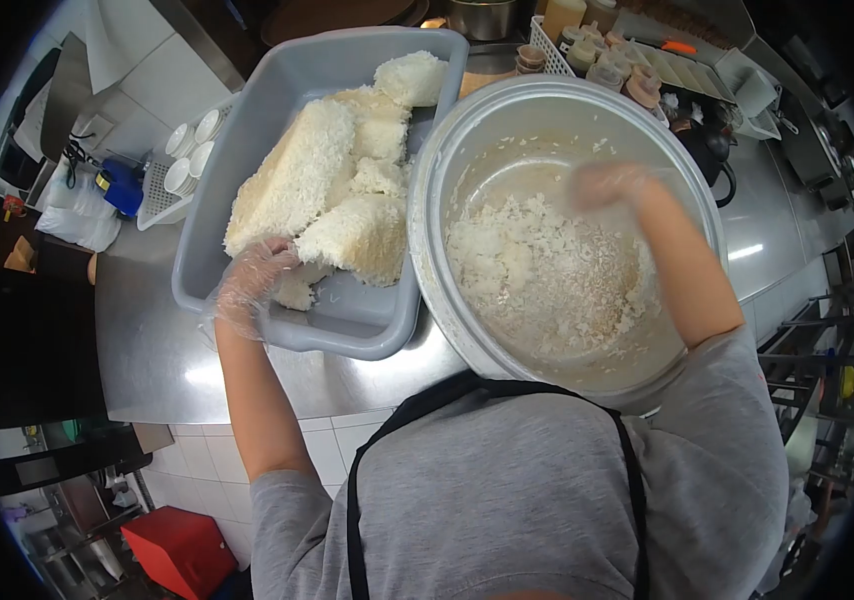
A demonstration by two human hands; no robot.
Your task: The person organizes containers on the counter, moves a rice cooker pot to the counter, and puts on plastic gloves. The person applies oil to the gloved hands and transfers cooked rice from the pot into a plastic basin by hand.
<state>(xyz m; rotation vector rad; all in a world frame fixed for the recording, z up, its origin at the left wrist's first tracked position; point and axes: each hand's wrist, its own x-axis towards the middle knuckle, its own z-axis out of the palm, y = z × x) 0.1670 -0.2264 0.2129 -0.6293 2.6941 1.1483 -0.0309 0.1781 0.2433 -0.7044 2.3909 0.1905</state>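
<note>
Large clumps of white rice (302, 165) lie in a grey plastic tub (237, 150). My left hand (255, 280), in a clear plastic glove, is at the tub's lower left, its fingers bent against the edge of the rice; what they hold, if anything, is hidden. To the right stands a big round metal pot (427, 220) with loose rice (532, 265) and a thin crust over its bottom. Over the upper right part of that rice is my right hand (607, 188), smeared by motion, its fingers unclear.
Small white cups (179, 165) sit in a white basket at the left. Squeeze bottles (607, 70) and small containers stand behind the pot. The steel counter (157, 350) runs under the tub. A red box (179, 550) is on the floor, lower left.
</note>
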